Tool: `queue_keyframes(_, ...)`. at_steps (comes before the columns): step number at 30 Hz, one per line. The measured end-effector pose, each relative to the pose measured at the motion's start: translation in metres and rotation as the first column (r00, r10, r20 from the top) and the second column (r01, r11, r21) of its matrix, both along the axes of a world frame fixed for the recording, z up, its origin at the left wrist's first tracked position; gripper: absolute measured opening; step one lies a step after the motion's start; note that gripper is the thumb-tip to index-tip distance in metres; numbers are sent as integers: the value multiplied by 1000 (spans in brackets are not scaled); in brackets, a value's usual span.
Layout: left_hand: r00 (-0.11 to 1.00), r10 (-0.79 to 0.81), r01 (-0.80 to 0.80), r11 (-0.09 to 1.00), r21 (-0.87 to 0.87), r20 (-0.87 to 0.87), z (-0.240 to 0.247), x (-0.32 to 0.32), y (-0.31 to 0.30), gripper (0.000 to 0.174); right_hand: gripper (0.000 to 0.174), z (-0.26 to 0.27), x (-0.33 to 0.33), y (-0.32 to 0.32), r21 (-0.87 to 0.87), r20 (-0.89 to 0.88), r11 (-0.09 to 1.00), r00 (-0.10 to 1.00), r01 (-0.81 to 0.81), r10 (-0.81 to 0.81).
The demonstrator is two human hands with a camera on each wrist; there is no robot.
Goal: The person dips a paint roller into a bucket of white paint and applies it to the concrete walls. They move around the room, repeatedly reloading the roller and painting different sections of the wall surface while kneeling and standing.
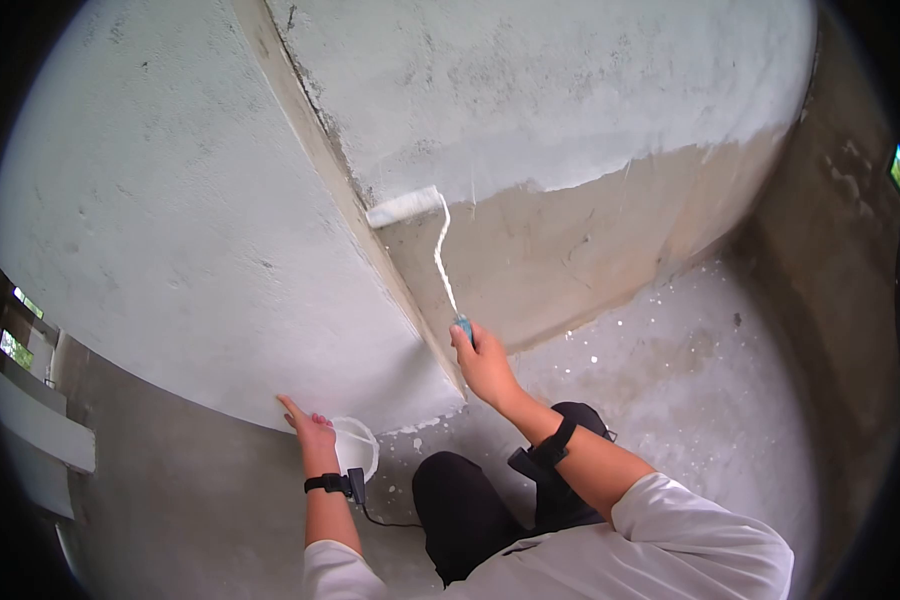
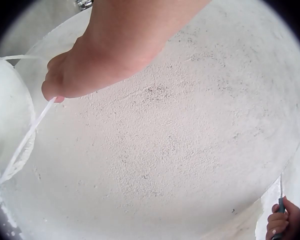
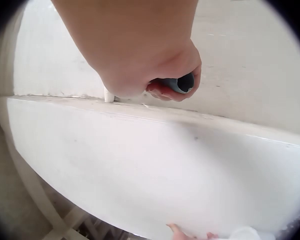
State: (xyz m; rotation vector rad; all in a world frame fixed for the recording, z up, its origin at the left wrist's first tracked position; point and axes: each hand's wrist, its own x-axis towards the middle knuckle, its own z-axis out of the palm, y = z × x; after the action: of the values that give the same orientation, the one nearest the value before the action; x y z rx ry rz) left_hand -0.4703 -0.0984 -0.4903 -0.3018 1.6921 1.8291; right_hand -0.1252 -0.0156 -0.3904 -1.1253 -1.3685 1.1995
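My right hand (image 1: 485, 368) grips the blue handle (image 1: 466, 328) of a paint roller. Its white roller head (image 1: 404, 207) lies against the wall beside the inner corner, at the lower edge of the white paint. In the right wrist view the fingers of the right hand (image 3: 160, 75) curl round the blue handle (image 3: 184, 82). Low on the left, my left hand (image 1: 313, 430) is beside a white bucket (image 1: 372, 450). From the left wrist view, curled fingers of the left hand (image 2: 85, 70) hold the bucket's thin white bail (image 2: 29, 132).
A white-coated wall face (image 1: 190, 220) projects at the left, its bare edge running down to the floor. Below the fresh paint the back wall (image 1: 560, 240) is brown. Paint spots dot the grey floor (image 1: 660, 350). Another brown wall (image 1: 830, 230) stands at the right.
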Motion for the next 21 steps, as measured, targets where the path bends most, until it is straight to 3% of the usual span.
queue_keyframes(2,1000,0,0,1000,-6,-9,-1,3,1,115,35,-14,-2,1,-39,6,999,1000,15,-14)
queue_keyframes(4,1000,20,-20,1000,4,2,2,5,1,116,35,0,-3,8,42,5,998,999,46,-46)
queue_keyframes(7,1000,-7,7,1000,0,-2,-2,1,0,119,35,8,-3,9,10,-12,1000,999,29,-29)
queue_keyframes(11,1000,-8,8,1000,2,-24,-11,-4,0,123,36,-13,-5,1,-19,4,1000,1000,16,-15)
queue_keyframes(19,1000,-17,17,1000,9,-16,-10,-4,2,122,36,30,-9,18,72,-77,997,997,11,-5)
queue_keyframes(21,1000,-23,23,1000,8,-9,-6,-3,1,122,35,-2,-9,7,44,-32,999,999,20,-18)
